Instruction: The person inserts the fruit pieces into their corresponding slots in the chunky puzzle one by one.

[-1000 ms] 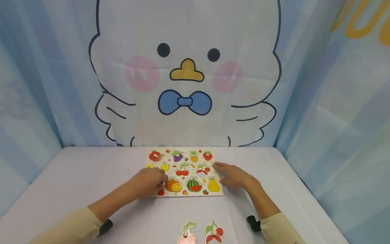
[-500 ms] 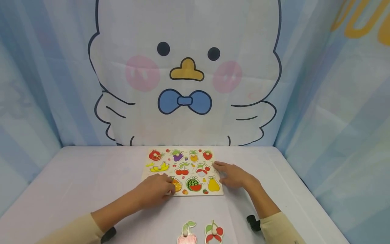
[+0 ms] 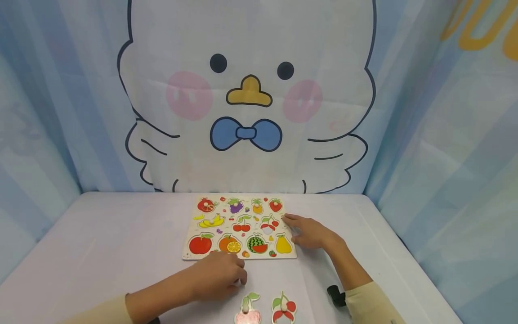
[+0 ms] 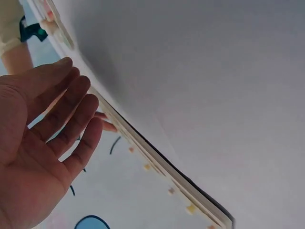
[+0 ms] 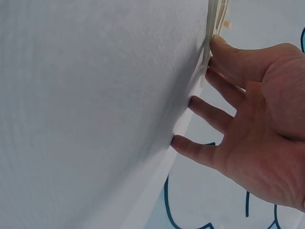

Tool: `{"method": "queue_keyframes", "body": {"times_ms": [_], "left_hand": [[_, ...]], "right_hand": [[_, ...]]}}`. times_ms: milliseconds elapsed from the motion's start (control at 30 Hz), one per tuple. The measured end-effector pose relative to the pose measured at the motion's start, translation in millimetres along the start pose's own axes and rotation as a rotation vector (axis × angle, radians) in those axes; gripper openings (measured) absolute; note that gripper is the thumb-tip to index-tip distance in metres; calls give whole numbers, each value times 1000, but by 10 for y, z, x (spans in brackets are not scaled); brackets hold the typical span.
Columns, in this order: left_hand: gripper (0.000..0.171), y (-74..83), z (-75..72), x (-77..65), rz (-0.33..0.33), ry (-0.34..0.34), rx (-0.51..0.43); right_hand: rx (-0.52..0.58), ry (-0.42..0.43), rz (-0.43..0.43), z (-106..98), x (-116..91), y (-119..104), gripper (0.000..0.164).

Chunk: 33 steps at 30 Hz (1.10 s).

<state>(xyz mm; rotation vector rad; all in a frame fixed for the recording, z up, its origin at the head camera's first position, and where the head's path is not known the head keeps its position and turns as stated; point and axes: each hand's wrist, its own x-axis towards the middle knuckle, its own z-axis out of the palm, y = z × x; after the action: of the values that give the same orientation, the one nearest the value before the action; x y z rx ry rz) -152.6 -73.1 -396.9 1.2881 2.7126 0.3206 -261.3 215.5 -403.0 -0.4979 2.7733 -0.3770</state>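
A fruit puzzle board [image 3: 257, 227] lies at the far middle of the table. Apple [image 3: 200, 245], orange, watermelon [image 3: 256, 243] and pear [image 3: 283, 244] pictures run along its near row. My left hand [image 3: 216, 276] hovers just in front of the board's near edge; in the left wrist view its fingers are loosely bent with nothing between them. My right hand [image 3: 309, 232] touches the board's right edge with thumb and fingertips, fingers spread in the right wrist view. Nearer to me lie two loose puzzle pieces, a pink fruit with a green leaf [image 3: 247, 316] and red cherries [image 3: 283, 309].
A white cloth [image 3: 105, 252] covers the table. Behind it hangs a curtain [image 3: 247, 171] with a cartoon bird, and blue striped curtains [image 3: 457, 189] flank the sides. A black wrist strap part [image 3: 337, 296] sits by the right forearm.
My left hand has moved off the board's near left part, toward me and to the right, uncovering the bananas, apple and orange. The right hand stays at the board's right edge.
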Motion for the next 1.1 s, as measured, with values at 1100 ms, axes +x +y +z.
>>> {"method": "queue_keyframes", "body": {"times_ms": [1100], "left_hand": [[26, 290, 64, 32, 162, -162, 96]], "right_hand": [[-6, 21, 6, 35, -7, 16, 66]]}}
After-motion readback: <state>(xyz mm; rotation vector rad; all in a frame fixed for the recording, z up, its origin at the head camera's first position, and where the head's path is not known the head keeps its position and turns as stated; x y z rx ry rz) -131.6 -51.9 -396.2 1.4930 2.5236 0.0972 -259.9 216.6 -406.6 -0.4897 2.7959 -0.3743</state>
